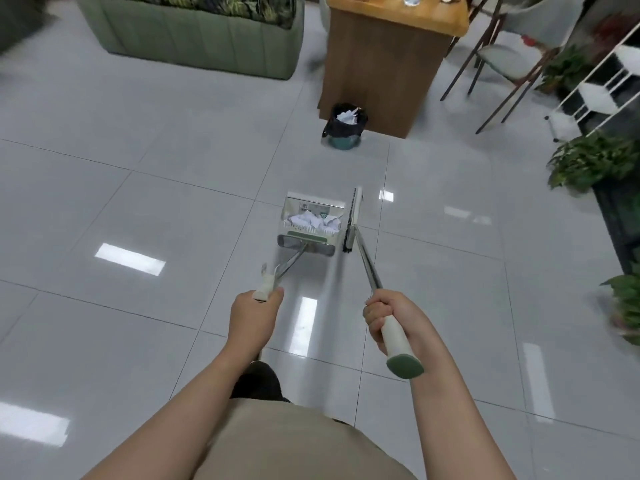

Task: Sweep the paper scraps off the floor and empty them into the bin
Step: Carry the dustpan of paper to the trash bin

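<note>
Scraps point(313, 220) lie heaped in the dustpan point(308, 225); count indeterminate. Left hand point(254, 311) grips one dustpan handle. Right hand point(388, 318) grips one broom point(353, 220). One bin point(344, 126) at 12 o'clock, part filled.

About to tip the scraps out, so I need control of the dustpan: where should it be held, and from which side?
Grip the dustpan by the pale grip at the top of its long handle, from the near side, as the left hand does. The handle slants back toward the person from the pan's rear.
</note>
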Motion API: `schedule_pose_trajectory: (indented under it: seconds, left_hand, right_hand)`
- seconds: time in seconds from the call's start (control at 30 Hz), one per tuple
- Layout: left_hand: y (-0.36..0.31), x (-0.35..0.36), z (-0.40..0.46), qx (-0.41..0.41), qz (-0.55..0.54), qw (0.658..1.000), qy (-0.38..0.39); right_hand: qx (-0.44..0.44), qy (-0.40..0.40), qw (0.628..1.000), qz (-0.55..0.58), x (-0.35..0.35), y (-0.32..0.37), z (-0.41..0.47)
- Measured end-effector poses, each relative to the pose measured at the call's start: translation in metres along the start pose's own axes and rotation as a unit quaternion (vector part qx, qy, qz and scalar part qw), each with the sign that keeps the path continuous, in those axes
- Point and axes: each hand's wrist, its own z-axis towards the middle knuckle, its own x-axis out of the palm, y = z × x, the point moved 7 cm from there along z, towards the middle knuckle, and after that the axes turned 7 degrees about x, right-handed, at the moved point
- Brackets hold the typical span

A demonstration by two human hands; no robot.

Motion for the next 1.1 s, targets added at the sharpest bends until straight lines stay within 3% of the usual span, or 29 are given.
schedule_pose_trajectory:
  seconds: [0.27,0.5,0.67,0.8,1.1]
  left_hand:
    - [-0.119,0.062,0.243,0.054,0.027,0.998,0.008]
    - [-0.279,0.111,0.457,0.115,0.142,0.983,0.006]
    - [-0.371,0.169,0.578,0.163,0.262,0.951,0.015]
    - [-0.428,0.226,0.668,0.204,0.377,0.903,0.013]
    - [-0.538,0.371,0.791,0.242,0.625,0.74,0.062]
  right_hand:
    - [-0.015,-0.01,1.0,-0.014,0.072,0.216,0.096]
    - [-0.036,0.008,0.999,0.04,0.137,0.39,0.145]
    - [-0.055,0.01,0.997,0.059,0.155,0.511,0.177]
    - [-0.052,-0.009,0.998,0.043,0.151,0.617,0.216]
    - [-0.028,-0.01,0.999,0.039,0.138,0.838,0.258]
